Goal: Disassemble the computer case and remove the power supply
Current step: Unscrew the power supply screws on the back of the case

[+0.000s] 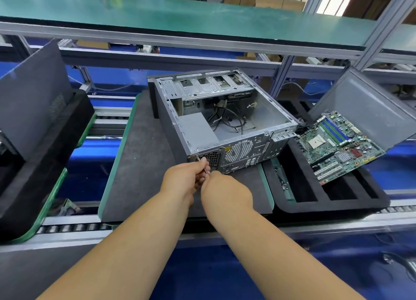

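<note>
On the grey mat the case lies open, board already out, the supply still seated in its near-left corner. Both hands grasp a screwdriver, left pinching the shaft, right wrapped round the hidden handle, tip at a rear screw, so removal remains.

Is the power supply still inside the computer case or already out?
Still in: the power supply, a grey box, sits in the near-left corner of the open computer case.
</note>
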The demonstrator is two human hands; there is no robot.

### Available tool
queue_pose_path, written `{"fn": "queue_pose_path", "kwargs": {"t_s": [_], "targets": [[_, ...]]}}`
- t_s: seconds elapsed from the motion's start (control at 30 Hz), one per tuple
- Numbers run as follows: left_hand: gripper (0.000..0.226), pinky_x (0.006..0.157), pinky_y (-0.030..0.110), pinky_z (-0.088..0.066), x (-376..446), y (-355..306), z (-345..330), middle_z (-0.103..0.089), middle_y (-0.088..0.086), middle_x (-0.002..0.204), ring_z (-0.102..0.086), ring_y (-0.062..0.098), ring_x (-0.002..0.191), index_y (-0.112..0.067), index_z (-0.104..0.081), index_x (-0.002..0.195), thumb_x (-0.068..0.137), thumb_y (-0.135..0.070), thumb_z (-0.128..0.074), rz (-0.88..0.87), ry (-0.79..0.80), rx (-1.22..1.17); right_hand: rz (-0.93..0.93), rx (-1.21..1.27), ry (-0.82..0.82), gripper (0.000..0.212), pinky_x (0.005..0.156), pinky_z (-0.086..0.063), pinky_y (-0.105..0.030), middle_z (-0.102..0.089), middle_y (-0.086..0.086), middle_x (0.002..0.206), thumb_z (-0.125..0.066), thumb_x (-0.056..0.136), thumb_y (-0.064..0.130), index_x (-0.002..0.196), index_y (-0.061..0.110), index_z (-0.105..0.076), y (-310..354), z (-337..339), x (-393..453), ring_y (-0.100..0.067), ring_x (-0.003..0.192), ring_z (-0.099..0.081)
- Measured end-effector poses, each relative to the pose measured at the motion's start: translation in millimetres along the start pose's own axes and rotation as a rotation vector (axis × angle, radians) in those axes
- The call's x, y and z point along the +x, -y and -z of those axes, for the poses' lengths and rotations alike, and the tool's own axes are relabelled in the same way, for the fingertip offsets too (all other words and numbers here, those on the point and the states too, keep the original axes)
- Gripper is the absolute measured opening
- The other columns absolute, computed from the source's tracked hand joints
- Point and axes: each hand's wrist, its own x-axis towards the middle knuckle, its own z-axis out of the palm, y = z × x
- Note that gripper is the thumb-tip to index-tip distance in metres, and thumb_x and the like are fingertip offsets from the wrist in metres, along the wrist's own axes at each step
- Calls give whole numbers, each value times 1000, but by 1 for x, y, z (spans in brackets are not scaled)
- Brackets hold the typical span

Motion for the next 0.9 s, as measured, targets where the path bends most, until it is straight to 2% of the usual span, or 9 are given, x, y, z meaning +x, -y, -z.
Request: {"fn": "queue_pose_path", "kwargs": {"t_s": [0.07, 0.13, 0.2, 0.3, 0.37, 0.43, 0.53, 0.7, 0.9], "targets": [[16, 50, 15, -49, 0, -1, 1, -67, 2, 62, -55, 5, 47, -6, -71, 73, 87, -14, -71, -2, 4, 5, 29, 24, -78, 23, 70, -39, -35, -58, -4, 101, -43, 100, 19, 120, 13, -52, -3, -1, 0, -26, 106, -59], [16, 51, 15, -50, 1, -1, 0, -68, 1, 62, -57, 5, 48, -6, -71, 73, 87, -14, -70, -3, 4, 3, 7, 254, -81, 19, 69, -42, -37, -46, 2, 74, -38, 101, 29, 101, 17, -54, -10, 0, 1, -27, 85, -56], [17, 50, 16, -49, 1, -1, 0, -67, 1, 60, -58, 6, 48, -7, -69, 72, 88, -13, -68, -9, 3, 6, -58, 720, 78, 30, 64, -46, -35, -50, 0, 66, -41, 101, 39, 91, 16, -56, -20, 0, 3, -23, 67, -52], [18, 46, 15, -47, 3, -2, 0, -66, 1, 59, -55, 6, 45, -7, -69, 72, 89, -14, -68, -2, -6, 12, -133, 1394, 387, 44, 47, -39, -24, -53, -3, 55, -48, 98, 50, 85, 11, -64, -36, -5, 2, -15, 45, -46], [17, 51, 17, -50, 4, -1, 0, -67, 0, 60, -54, 4, 44, -7, -70, 74, 89, -15, -68, 11, -6, 16, -151, 1705, 553, 52, 44, -36, -23, -50, -6, 54, -43, 99, 51, 84, 6, -64, -41, -11, -1, -15, 41, -42], [16, 51, 17, -50, 4, 0, 0, -67, -2, 60, -54, 3, 43, -8, -70, 76, 90, -16, -67, 20, 1, 17, -128, 1871, 618, 51, 40, -28, -23, -42, -3, 48, -37, 101, 48, 82, 7, -60, -39, -18, -3, -13, 35, -32], [13, 47, 13, -48, 4, 0, 2, -67, -3, 60, -57, 2, 45, -7, -71, 81, 89, -17, -67, 30, 8, 3, -116, 1879, 554, 48, 40, -20, -23, -34, 0, 43, -32, 104, 45, 77, 12, -54, -31, -23, -6, -11, 30, -22], [13, 48, 13, -49, 4, -2, 4, -71, 0, 67, -63, 2, 52, -8, -72, 83, 88, -18, -68, 39, 29, -6, -166, 1752, 420, 49, 40, -17, -24, -32, 1, 43, -31, 105, 46, 75, 13, -50, -26, -20, -8, -11, 31, -20], [12, 51, 15, -51, 7, -5, 11, -75, -2, 74, -70, 5, 65, -11, -70, 85, 91, -22, -67, 35, -25, -87, -258, 1545, 300, 48, 38, -17, -23, -29, 0, 44, -30, 105, 46, 75, 13, -47, -14, -13, -13, -12, 32, -18]]}}
